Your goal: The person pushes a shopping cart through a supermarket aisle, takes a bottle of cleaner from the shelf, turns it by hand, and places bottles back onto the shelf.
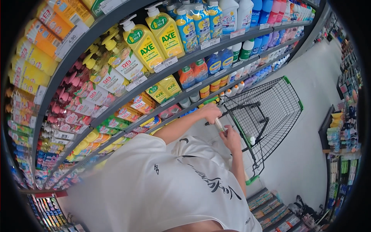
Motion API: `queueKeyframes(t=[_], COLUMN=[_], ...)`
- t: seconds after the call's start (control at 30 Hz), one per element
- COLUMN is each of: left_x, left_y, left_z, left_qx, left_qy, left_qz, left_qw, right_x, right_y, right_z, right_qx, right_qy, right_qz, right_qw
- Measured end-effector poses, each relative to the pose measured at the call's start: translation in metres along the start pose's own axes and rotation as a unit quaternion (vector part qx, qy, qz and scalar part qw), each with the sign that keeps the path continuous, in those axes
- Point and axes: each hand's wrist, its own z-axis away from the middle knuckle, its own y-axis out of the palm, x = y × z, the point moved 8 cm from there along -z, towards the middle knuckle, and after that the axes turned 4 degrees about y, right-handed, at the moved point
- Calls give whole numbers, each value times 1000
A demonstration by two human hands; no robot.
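A black wire shopping cart (266,116) with green plastic corners stands in front of me. My left hand (212,112) is closed around the pale handle bar (218,124), close to its green end (211,100). Further along the bar is my right hand (231,138), its fingers bent and touching the bar or just beside it; its grip is partly hidden. A small white container (251,139) shows in the rear of the cart. Otherwise the visible part of the basket is bare wire.
Along my left runs a tall grey shelf (200,47) packed with AXE pump bottles (145,47), blue-capped cleaner bottles (193,24) and refill pouches (62,17). Pale floor (301,139) extends right of the cart. Product racks (339,133) line the far side, and low shelves (269,207) stand lower right.
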Motion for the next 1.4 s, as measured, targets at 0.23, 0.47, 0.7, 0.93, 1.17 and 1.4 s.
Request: queueKeyframes(t=[0.23, 0.47, 0.7, 0.93, 1.17, 1.4], left_x=[-21, -28, -50, -53, -58, -60], left_y=[5, 7, 8, 9, 4, 5], left_z=[5, 20, 21, 13, 4, -5], left_qx=[-138, -257, -327, -371, -397, -383], left_qy=[7, -24, -42, -51, -46, -38], left_qz=[20, 33, -49, -3, 5, 3], left_qw=[990, 965, 943, 927, 917, 923], right_x=[-34, -37, -49, -61, -75, -78], right_y=[19, 41, 40, 30, 24, 13], right_z=[-21, -25, -26, -30, -30, -30], right_qx=[77, 258, 263, 259, 258, 238], right_qy=[-14, 73, 75, 71, 87, 89], right_qz=[-52, -258, -227, -204, -220, -196], right_qw=[996, 928, 935, 941, 937, 947])
